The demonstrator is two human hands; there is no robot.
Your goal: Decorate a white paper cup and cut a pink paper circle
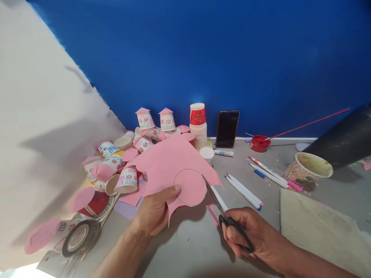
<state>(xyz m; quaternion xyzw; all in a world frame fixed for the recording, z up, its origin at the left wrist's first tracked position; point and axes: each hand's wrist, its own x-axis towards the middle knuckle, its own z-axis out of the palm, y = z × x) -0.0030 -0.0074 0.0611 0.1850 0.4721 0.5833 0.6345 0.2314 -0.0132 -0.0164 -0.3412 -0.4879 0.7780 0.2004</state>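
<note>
My left hand (158,210) pinches a large sheet of pink paper (165,158) near its lower edge, thumb on top. A circle (191,187) is drawn on the sheet in a dark line, and its right and lower edges border cut paper. My right hand (245,231) grips the black handles of a pair of scissors (220,206). The blades point up and left, with their tips at the circle's right side. A narrow pink scrap (212,214) lies under the blades on the grey table.
Decorated paper cups (127,179) with pink roofs crowd the left. A cup stack (198,129) and a phone (227,129) stand at the blue wall. Markers (243,191), a red tin (260,143), a patterned cup (308,168) and a cloth (315,227) lie right; tape (77,237) lies lower left.
</note>
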